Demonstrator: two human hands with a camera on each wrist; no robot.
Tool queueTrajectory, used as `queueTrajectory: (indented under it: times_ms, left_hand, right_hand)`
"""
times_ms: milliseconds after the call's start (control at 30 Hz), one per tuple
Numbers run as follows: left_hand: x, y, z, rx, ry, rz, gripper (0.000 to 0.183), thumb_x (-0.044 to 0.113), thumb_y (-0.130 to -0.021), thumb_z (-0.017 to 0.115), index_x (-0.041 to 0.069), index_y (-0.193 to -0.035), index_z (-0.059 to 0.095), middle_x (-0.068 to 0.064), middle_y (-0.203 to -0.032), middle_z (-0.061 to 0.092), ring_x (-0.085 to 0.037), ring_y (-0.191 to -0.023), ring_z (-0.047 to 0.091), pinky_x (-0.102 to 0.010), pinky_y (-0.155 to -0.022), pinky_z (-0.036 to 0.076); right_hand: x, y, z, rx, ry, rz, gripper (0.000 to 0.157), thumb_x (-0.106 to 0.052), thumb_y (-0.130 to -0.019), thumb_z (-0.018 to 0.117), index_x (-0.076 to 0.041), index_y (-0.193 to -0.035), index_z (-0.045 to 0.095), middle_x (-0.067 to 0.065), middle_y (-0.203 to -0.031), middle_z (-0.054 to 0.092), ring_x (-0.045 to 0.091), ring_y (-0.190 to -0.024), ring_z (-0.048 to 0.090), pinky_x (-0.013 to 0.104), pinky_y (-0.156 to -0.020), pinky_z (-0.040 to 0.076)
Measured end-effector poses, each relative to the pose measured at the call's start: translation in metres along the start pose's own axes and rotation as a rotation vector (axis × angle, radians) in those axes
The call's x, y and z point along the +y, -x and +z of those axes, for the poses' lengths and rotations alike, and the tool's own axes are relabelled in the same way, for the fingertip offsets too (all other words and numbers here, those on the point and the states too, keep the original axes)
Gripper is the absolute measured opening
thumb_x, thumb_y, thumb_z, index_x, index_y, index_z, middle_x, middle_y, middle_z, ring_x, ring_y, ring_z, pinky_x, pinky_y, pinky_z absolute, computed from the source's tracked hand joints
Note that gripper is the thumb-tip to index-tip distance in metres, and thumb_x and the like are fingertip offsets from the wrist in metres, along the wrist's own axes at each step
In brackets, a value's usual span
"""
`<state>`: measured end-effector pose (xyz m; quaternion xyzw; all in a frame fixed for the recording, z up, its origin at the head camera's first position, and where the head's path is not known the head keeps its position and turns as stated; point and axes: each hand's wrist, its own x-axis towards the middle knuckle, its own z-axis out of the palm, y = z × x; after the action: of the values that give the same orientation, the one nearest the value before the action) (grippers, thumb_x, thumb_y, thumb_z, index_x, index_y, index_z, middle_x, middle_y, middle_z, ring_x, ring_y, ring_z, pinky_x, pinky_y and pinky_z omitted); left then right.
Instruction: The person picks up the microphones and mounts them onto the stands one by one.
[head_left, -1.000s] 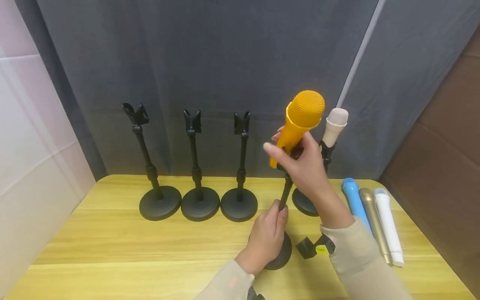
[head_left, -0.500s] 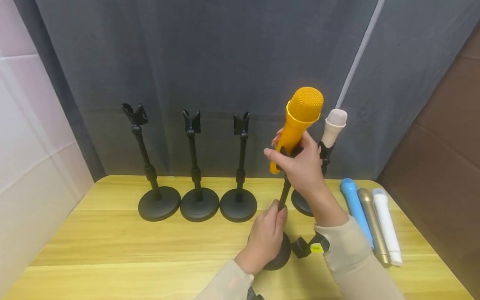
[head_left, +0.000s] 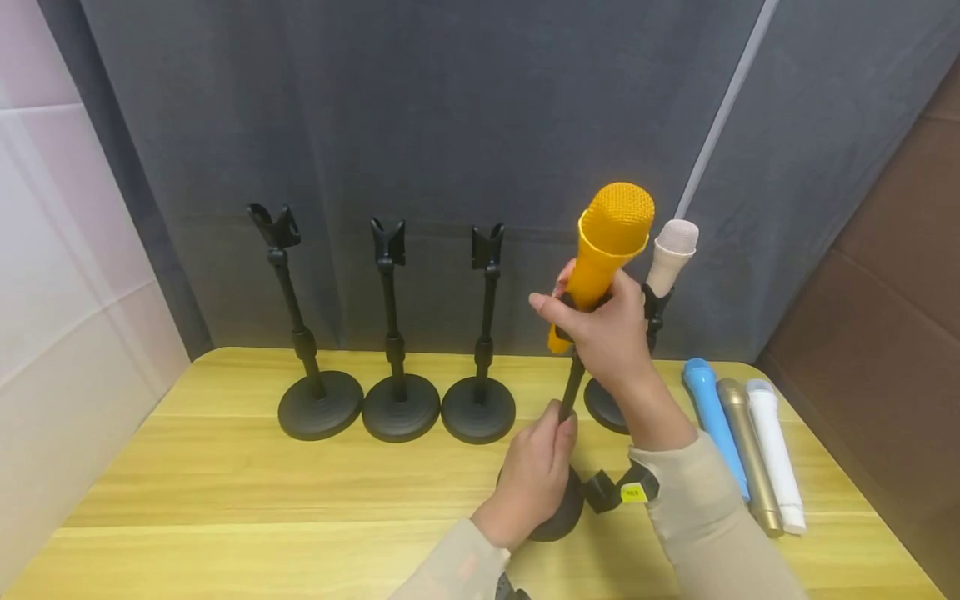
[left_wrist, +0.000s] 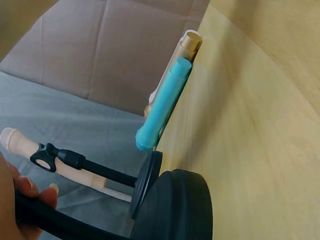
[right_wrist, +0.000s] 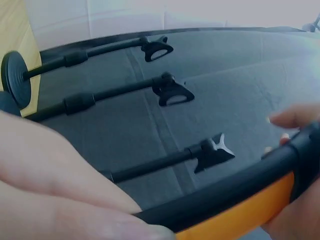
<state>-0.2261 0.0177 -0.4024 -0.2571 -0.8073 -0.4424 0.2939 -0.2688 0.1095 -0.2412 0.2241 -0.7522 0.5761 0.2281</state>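
In the head view my right hand grips a yellow microphone together with the black clip at the top of a stand, thumb pointing left. The microphone leans in the clip, head up and to the right, its tail showing below the hand. My left hand holds that stand's pole just above its round base. In the right wrist view the microphone's yellow body runs alongside the black pole. My left fingers curl round the pole in the left wrist view.
Several black stands with bare clips, such as the nearest one, line the table's back left. A cream microphone sits in another stand behind my right hand. Blue, gold and white microphones lie at the right.
The yellow microphone's tail has slid down and now reaches farther below the clip. My right hand has shifted slightly. My left hand keeps its hold on the pole.
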Motion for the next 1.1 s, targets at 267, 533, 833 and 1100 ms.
queueTrajectory:
  times_ms: [267,533,833,1100]
  left_hand:
    - [0.001,-0.001,-0.002,-0.006,0.001,-0.01,0.029,0.028,-0.111,0.036,0.01,-0.09,0.045,0.005,-0.064,0.037,-0.001,-0.055,0.03,-0.012,-0.049,0.025]
    - [-0.001,0.001,-0.002,-0.011,0.004,-0.028,0.025,0.024,-0.11,0.04,0.009,-0.09,0.045,0.005,-0.064,0.037,-0.001,-0.055,0.03,-0.012,-0.05,0.025]
    - [-0.002,0.002,-0.003,-0.025,0.018,-0.026,0.018,0.017,-0.108,0.045,0.009,-0.092,0.046,0.006,-0.064,0.036,0.0,-0.055,0.029,-0.012,-0.049,0.025]
    - [-0.001,0.001,-0.002,-0.019,0.025,-0.012,0.019,0.017,-0.108,0.045,0.01,-0.091,0.046,0.005,-0.064,0.038,-0.001,-0.056,0.032,-0.012,-0.05,0.027]
  right_hand:
    - [-0.001,0.001,0.0,0.027,0.024,0.063,0.027,-0.018,-0.084,0.083,-0.007,-0.09,0.059,-0.003,-0.082,0.057,0.022,-0.08,0.056,0.035,-0.078,0.048]
    - [-0.002,0.004,0.0,-0.01,0.045,0.094,0.028,-0.025,-0.086,0.082,-0.01,-0.094,0.059,0.003,-0.086,0.061,0.024,-0.081,0.063,0.039,-0.082,0.051]
    - [-0.004,0.009,-0.006,-0.06,0.084,0.101,0.03,-0.03,-0.09,0.078,-0.012,-0.106,0.06,0.003,-0.098,0.063,0.022,-0.09,0.06,0.039,-0.086,0.052]
    - [-0.01,0.025,-0.02,-0.033,0.049,0.14,0.048,-0.028,-0.093,0.074,-0.015,-0.135,0.054,0.0,-0.127,0.065,0.013,-0.117,0.064,0.032,-0.105,0.053]
